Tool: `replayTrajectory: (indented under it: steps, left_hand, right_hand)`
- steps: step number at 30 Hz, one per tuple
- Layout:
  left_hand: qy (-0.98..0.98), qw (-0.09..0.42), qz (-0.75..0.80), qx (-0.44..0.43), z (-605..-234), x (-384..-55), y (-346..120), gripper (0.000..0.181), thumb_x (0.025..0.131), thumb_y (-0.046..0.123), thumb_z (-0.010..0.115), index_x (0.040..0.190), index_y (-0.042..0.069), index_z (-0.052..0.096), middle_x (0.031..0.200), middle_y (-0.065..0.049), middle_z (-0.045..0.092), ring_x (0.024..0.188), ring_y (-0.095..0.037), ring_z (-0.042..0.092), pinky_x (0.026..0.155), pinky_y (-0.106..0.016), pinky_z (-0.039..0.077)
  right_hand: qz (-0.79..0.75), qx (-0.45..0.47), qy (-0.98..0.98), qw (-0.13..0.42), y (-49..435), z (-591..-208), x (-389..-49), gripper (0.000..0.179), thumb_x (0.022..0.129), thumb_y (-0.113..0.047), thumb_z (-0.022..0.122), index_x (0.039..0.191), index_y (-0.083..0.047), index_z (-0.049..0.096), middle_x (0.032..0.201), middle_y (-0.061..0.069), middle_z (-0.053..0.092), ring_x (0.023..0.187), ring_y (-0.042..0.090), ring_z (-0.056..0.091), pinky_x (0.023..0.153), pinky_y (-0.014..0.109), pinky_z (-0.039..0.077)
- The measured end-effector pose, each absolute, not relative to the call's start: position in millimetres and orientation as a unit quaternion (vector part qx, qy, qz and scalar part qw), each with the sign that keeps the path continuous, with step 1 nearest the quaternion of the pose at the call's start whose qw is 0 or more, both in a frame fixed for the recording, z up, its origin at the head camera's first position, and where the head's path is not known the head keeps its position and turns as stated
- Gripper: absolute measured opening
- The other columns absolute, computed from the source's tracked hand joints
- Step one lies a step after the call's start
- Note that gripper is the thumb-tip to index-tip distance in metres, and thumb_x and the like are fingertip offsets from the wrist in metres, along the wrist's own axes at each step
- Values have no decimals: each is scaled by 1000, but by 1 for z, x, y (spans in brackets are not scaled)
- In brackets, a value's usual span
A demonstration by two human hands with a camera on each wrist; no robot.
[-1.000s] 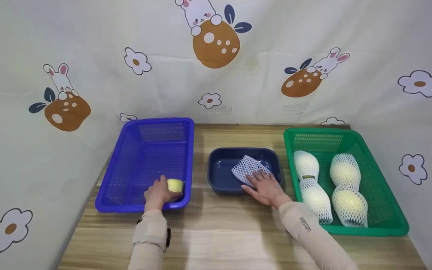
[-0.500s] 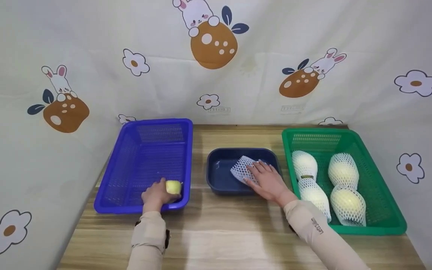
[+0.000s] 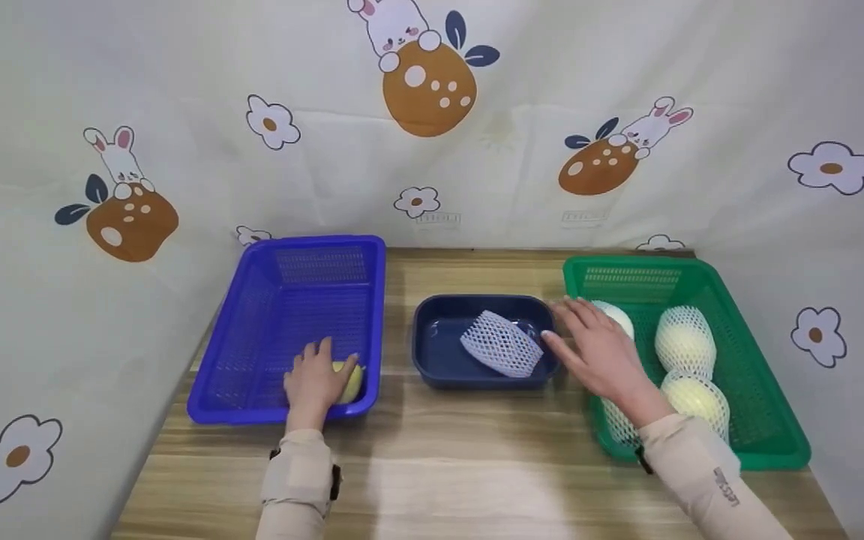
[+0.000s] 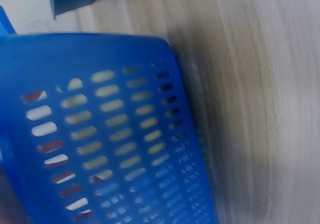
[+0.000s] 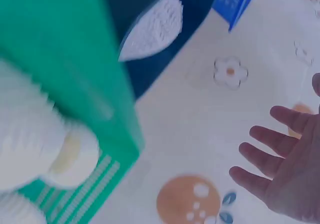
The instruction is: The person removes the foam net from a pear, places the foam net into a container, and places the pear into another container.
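In the head view my left hand (image 3: 315, 384) is inside the blue basket (image 3: 211, 360), at its near right corner. A yellow-green fruit (image 3: 355, 384) lies there, with the thumb over it and the fingers loosely spread beside it. Part of the fruit is covered by the hand. My right hand (image 3: 603, 356) hovers with straight, parted fingers over the left rim of the green basket (image 3: 769, 390) and holds nothing. A white foam net sleeve (image 3: 503, 345) lies flat in the dark blue tray (image 3: 432, 367). The right wrist view shows the right hand's spread fingers (image 5: 270, 159).
Several pale fruits in white foam nets lie in the green basket, such as a netted fruit (image 3: 687, 341) at its middle. The tray stands between both baskets on the wooden table (image 3: 462, 465). A patterned curtain (image 3: 514, 172) closes off the back and sides.
My right hand has lifted off the foam net in the tray and moved right, to the green basket. The left hand's fingers have loosened and spread beside the fruit, which shows a different side.
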State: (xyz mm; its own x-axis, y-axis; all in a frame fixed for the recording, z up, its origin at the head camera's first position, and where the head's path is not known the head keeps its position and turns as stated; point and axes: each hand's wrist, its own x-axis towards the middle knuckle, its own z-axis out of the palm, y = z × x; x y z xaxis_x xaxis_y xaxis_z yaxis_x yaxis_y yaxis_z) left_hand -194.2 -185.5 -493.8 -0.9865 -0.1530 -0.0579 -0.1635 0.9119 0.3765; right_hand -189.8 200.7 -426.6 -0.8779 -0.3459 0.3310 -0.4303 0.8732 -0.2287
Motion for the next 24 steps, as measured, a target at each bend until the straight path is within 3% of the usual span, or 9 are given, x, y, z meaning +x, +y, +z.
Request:
replayTrajectory:
  steps: [4, 8, 15, 24]
  left_hand:
    - [972, -65, 218, -55, -488, -190, -173, 65, 86, 49, 45, 135, 7, 35, 138, -21, 26, 126, -38, 18, 95, -60, 14]
    - [971, -100, 216, -19, -488, -181, -158, 67, 85, 51, 45, 136, 9, 34, 139, -19, 24, 128, -35, 15, 96, -60, 11]
    - [977, -107, 184, 18, -505, -162, -133, 70, 83, 55, 45, 136, 10, 34, 139, -18, 26, 127, -35, 18, 96, -59, 12]
    - [987, -93, 132, 20, -519, -156, -125, 75, 80, 55, 51, 138, 12, 31, 139, -17, 26, 128, -34, 17, 97, -58, 9]
  right_hand:
    - [128, 178, -964, 152, 230, -430, -188, 51, 88, -40, 48, 123, -3, 49, 122, 20, 47, 114, 35, 40, 89, 51, 33]
    - [107, 152, -971, 152, 255, -442, -183, 47, 85, -35, 55, 118, -1, 53, 111, 21, 54, 101, 37, 49, 77, 52, 42]
    - [90, 110, -984, 107, 280, -463, -170, 46, 81, -32, 60, 112, 1, 56, 101, 23, 57, 80, 38, 55, 54, 50, 46]
    - [100, 85, -991, -17, 289, -476, -159, 59, 79, -44, 60, 113, 4, 53, 97, 23, 58, 78, 37, 57, 53, 50, 44]
